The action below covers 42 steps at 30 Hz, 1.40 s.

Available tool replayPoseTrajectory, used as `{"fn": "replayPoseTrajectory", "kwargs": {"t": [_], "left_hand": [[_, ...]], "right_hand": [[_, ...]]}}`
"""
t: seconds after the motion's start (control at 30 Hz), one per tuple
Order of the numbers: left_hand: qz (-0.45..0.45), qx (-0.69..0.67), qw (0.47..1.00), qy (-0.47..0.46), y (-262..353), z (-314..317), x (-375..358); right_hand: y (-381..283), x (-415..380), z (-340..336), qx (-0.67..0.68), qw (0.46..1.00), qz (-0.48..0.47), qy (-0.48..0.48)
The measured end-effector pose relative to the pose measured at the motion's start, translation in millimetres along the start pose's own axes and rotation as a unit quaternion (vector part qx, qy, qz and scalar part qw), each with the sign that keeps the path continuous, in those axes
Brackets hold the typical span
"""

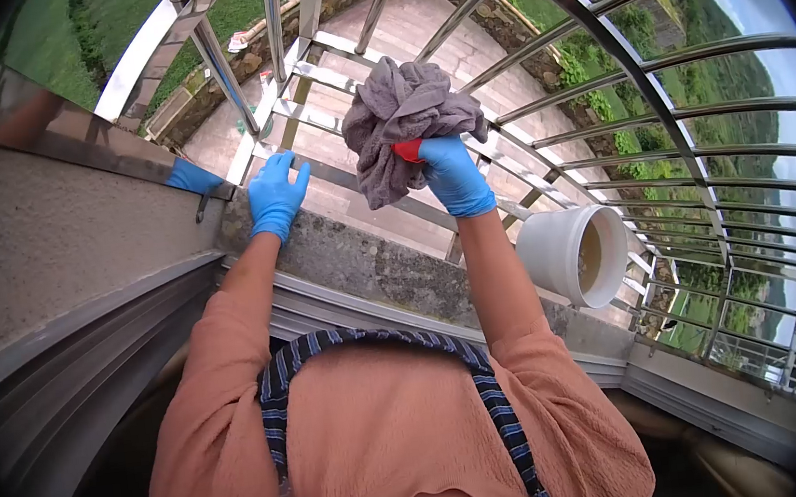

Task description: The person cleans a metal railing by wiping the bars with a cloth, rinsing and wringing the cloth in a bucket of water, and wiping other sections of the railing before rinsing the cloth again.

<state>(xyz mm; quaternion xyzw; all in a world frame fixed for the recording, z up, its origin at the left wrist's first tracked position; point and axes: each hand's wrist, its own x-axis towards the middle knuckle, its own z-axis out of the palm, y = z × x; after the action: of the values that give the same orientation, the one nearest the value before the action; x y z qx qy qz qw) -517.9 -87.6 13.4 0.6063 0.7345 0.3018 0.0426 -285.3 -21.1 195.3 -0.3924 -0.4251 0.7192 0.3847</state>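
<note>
A crumpled grey-purple cloth (410, 106) is bunched up in my right hand (455, 176), which wears a blue glove and is closed around its lower side. A small red patch (408, 150) shows between the cloth and the glove; I cannot make out what it is. My left hand (277, 197), also in a blue glove, lies at the outer edge of the stained stone sill (375, 262). Its fingers are stretched forward over the flat metal bars (316, 118) of the window cage, and it holds nothing.
To the right of my right arm, a white bucket (546, 257) with murky contents leans on its side-facing angle by the sill. Shiny metal railings (636, 63) curve around the front and right. A window track (327, 306) runs along the near side; a wall (73, 200) stands left.
</note>
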Motion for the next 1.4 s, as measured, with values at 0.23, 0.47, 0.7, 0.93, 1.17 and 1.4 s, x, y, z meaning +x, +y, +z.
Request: {"fn": "replayPoseTrajectory", "kwargs": {"t": [0.23, 0.47, 0.7, 0.93, 1.17, 1.4], "left_hand": [[-0.023, 0.006, 0.999, -0.023, 3.7, -6.0, 1.7], [-0.01, -0.009, 0.999, -0.032, -7.4, 4.4, -1.6], [-0.022, -0.013, 0.999, -0.047, -5.9, 2.0, -2.1], [-0.259, -0.367, 0.892, -0.048, 31.4, -0.4, 19.9], [-0.089, -0.656, 0.713, -0.233, 121.7, -44.9, 41.9], [-0.05, -0.755, 0.573, -0.315, 145.3, -79.2, 35.2]], "right_hand": [[-46.7, 3.5, 10.8, -0.276, 0.952, 0.015, 0.135], [-92.5, 6.7, 27.1, -0.149, 0.986, -0.015, 0.067], [-99.3, 5.4, 43.5, -0.352, 0.927, -0.038, 0.122], [-93.4, -24.1, 55.3, 0.064, 0.972, -0.161, 0.157], [-91.3, -63.9, 58.5, 0.246, 0.948, -0.201, -0.005], [-73.8, -86.2, 44.7, 0.311, 0.907, -0.275, -0.067]]}}
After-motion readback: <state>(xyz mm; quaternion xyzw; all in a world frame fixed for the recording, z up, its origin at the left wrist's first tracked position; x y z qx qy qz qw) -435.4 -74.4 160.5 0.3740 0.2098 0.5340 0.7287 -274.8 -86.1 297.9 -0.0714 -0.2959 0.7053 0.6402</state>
